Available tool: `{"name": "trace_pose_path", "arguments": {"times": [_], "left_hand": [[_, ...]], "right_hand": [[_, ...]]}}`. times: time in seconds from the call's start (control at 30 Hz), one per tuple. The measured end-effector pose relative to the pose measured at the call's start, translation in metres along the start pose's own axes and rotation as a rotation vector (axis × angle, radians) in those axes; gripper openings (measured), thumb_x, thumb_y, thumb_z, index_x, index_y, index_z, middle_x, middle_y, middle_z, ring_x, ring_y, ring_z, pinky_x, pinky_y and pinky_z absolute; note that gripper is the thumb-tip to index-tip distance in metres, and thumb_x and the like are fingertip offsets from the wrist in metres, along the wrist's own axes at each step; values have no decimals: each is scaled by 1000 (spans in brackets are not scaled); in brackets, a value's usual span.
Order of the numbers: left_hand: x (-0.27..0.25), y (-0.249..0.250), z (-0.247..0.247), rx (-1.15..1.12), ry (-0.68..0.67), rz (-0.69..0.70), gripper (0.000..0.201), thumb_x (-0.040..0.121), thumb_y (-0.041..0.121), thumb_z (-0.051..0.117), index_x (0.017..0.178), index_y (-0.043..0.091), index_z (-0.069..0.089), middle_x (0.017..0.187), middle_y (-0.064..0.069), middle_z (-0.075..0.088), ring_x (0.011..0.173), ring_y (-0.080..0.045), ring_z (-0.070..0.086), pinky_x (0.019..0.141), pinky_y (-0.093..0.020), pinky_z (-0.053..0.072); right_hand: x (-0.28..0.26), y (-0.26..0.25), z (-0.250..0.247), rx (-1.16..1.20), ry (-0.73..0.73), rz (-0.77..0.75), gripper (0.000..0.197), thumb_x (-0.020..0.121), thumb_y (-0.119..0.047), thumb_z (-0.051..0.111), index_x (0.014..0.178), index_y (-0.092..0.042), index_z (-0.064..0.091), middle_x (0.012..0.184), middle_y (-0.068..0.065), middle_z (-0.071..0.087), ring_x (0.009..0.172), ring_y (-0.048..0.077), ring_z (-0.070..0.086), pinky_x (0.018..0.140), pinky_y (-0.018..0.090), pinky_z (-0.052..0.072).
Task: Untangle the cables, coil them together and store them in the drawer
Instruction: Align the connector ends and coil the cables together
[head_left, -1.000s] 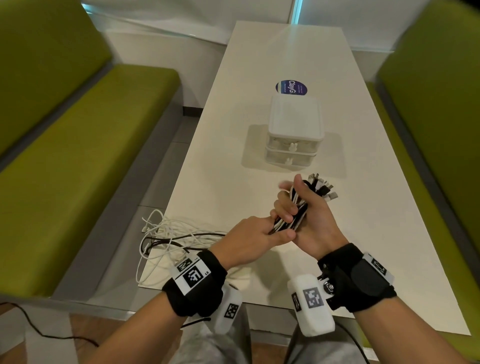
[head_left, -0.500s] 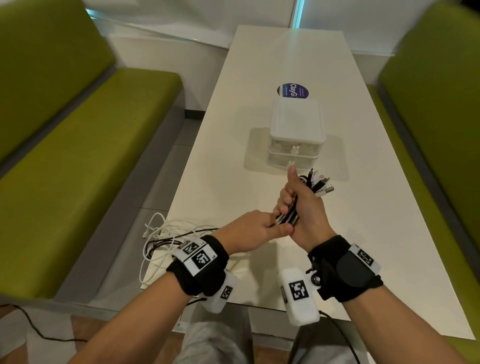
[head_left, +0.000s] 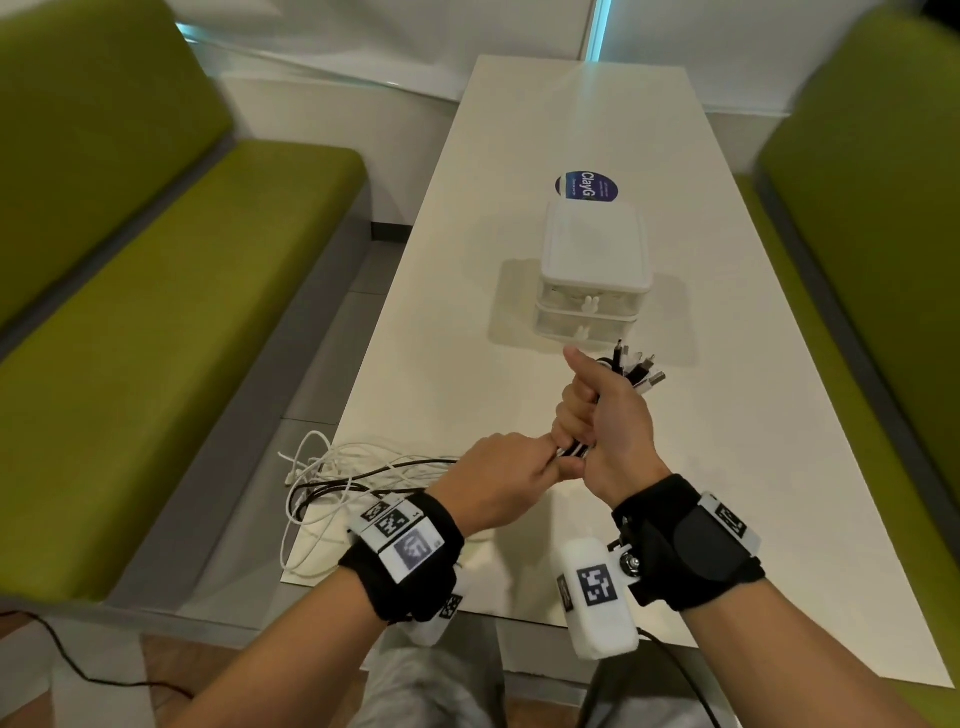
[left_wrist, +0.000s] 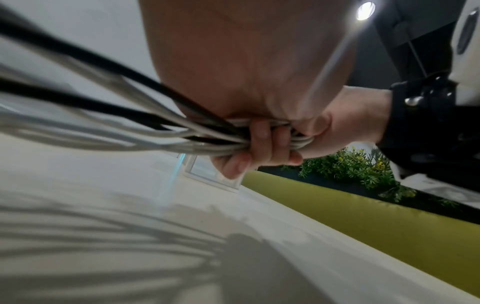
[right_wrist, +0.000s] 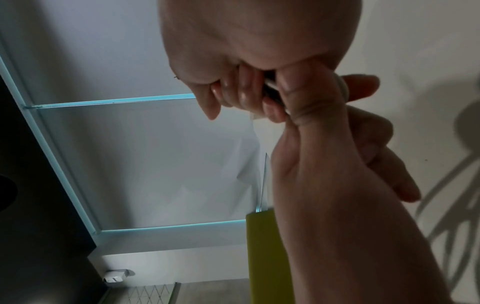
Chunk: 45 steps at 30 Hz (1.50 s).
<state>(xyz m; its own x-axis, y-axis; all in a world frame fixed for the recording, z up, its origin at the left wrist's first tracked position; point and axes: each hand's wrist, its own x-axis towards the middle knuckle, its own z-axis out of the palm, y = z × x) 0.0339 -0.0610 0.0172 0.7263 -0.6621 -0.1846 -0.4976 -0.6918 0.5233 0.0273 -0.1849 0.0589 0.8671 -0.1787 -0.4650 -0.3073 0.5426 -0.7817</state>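
A bundle of black and white cables (head_left: 571, 451) is held above the white table (head_left: 737, 467). My right hand (head_left: 605, 415) grips it in a fist, thumb up, and the plug ends (head_left: 640, 370) fan out above the fist. Just below, my left hand (head_left: 498, 480) grips the same cables. In the left wrist view the cables (left_wrist: 130, 131) run from the left into curled fingers (left_wrist: 259, 142). The right wrist view shows both hands closed round the cables (right_wrist: 270, 88). Loose cable loops (head_left: 337, 475) trail over the table's near left corner. The white two-drawer unit (head_left: 592, 270) stands just beyond the plugs, drawers closed.
A round blue sticker (head_left: 587, 186) lies on the table behind the drawer unit. Green benches flank the table on the left (head_left: 156, 364) and the right (head_left: 872, 234). A thin black cord (head_left: 52, 644) runs over the floor at lower left.
My right hand has turned the bundle more upright, thumb now pointing up, and the plug ends sit closer to the drawer unit. My left hand keeps gripping just below it.
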Motion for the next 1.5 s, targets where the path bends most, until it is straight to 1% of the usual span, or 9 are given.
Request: {"name": "trace_pose_path", "arguments": {"times": [0.3, 0.57, 0.9, 1.03, 1.1, 1.2, 1.33, 1.43, 1.5], "left_hand": [[-22, -31, -32, -248, -43, -124, 46, 76, 58, 71, 56, 18, 59, 51, 5, 54, 44, -8, 45, 51, -20, 35], [-46, -76, -61, -167, -70, -336, 43, 76, 55, 75, 63, 15, 65, 51, 8, 56, 40, -8, 44, 41, -17, 35], [-39, -145, -82, 129, 272, -338, 46, 83, 47, 71, 60, 11, 53, 51, -4, 43, 50, -18, 33, 48, -28, 26], [-56, -168, -98, 465, 834, -101, 33, 85, 36, 70, 61, 14, 62, 50, -4, 55, 47, -23, 48, 53, -26, 39], [-62, -175, -105, 536, 917, -65, 21, 77, 18, 80, 66, 12, 63, 57, -6, 62, 52, -23, 52, 64, -28, 36], [-58, -186, -96, 414, 650, -181, 20, 67, 2, 83, 71, 9, 64, 61, -9, 63, 57, -25, 55, 66, -36, 47], [-58, -193, -76, 4, 89, -459, 32, 71, 47, 81, 81, 24, 61, 77, 4, 67, 73, -17, 62, 72, -32, 48], [-70, -199, -86, -134, 46, -443, 47, 69, 40, 85, 106, 39, 56, 99, 17, 63, 92, -4, 59, 77, -28, 45], [-78, -208, -97, -151, 24, -464, 43, 70, 36, 86, 104, 40, 59, 103, 18, 65, 99, -6, 60, 80, -27, 42]], "right_hand": [[-13, -10, 1, 94, -191, -73, 49, 86, -13, 60, 61, -21, 18, 43, -5, 12, 34, 13, 11, 39, 26, 24], [-13, -21, -6, 95, -255, -79, 46, 81, -16, 61, 54, -20, 24, 42, -6, 13, 34, 12, 9, 39, 26, 16], [4, -15, 5, 45, -216, -72, 46, 88, -15, 60, 56, -19, 27, 43, -5, 14, 35, 14, 12, 42, 27, 25], [4, -19, 7, 87, -241, -71, 46, 88, -15, 59, 54, -19, 28, 43, -5, 15, 35, 13, 13, 42, 27, 24], [5, -22, 9, 77, -260, -82, 46, 88, -15, 59, 53, -19, 30, 42, -5, 16, 35, 13, 14, 42, 27, 24], [9, -19, 12, 23, -262, -77, 45, 88, -15, 62, 53, -18, 33, 44, -4, 18, 35, 13, 15, 43, 28, 24], [13, -16, 13, -35, -240, -61, 45, 87, -15, 64, 53, -19, 35, 44, -4, 20, 35, 12, 15, 43, 28, 23], [15, -17, 11, -46, -222, -65, 44, 87, -15, 65, 53, -19, 36, 45, -5, 21, 35, 12, 16, 42, 28, 23], [15, -19, 10, -49, -212, -71, 44, 86, -16, 65, 53, -18, 36, 45, -4, 21, 35, 12, 16, 42, 27, 23]]}}
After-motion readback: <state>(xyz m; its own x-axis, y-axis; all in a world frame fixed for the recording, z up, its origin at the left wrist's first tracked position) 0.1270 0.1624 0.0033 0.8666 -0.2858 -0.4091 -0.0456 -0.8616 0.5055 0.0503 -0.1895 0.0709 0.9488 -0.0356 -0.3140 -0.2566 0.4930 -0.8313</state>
